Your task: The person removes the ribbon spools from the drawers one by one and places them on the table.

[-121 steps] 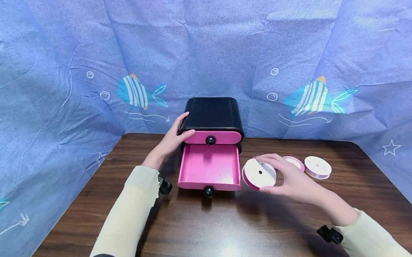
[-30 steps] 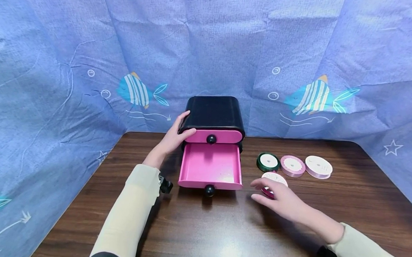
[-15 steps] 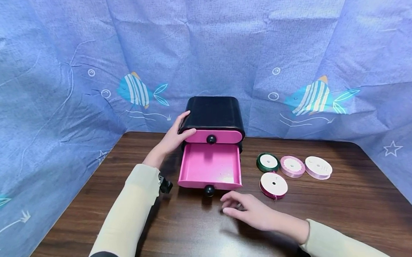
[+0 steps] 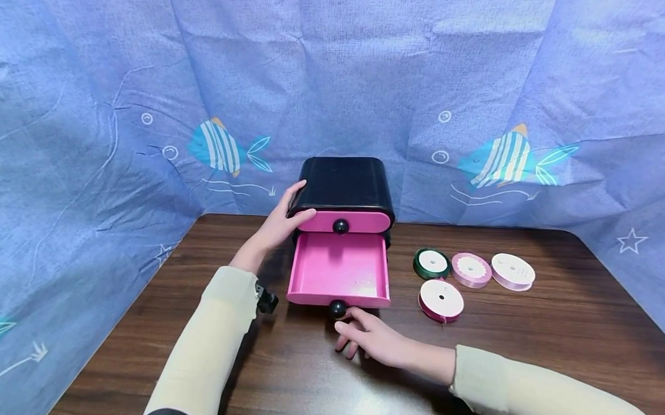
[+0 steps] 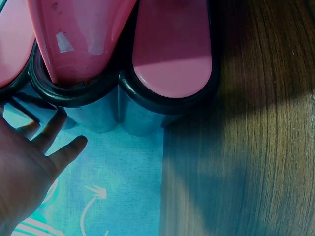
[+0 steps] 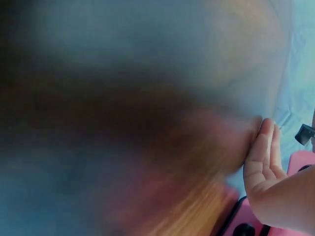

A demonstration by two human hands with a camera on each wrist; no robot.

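A black mini drawer unit (image 4: 341,183) with pink drawers stands at the back middle of the table. Its lower drawer (image 4: 339,272) is pulled out, showing a bare pink inside. My left hand (image 4: 274,228) rests on the unit's left side, thumb at the front edge of the top drawer (image 4: 365,222). In the left wrist view its fingers (image 5: 69,151) reach straight toward the dark casing (image 5: 98,105). My right hand (image 4: 377,342) is at the lower drawer's round black knob (image 4: 337,309), index fingertip at its right side and thumb just below, other fingers loosely bent.
Right of the unit lie several ribbon spools: dark green (image 4: 420,268), light pink (image 4: 483,277), white (image 4: 513,266), and, nearer, a magenta one with a white face (image 4: 434,293). A blue fish-print cloth (image 4: 348,80) hangs behind the brown wooden table (image 4: 282,377).
My right hand has put the magenta ribbon spool down in front of the green one, let go, and moved left to the lower drawer's knob. My left hand stays in place.
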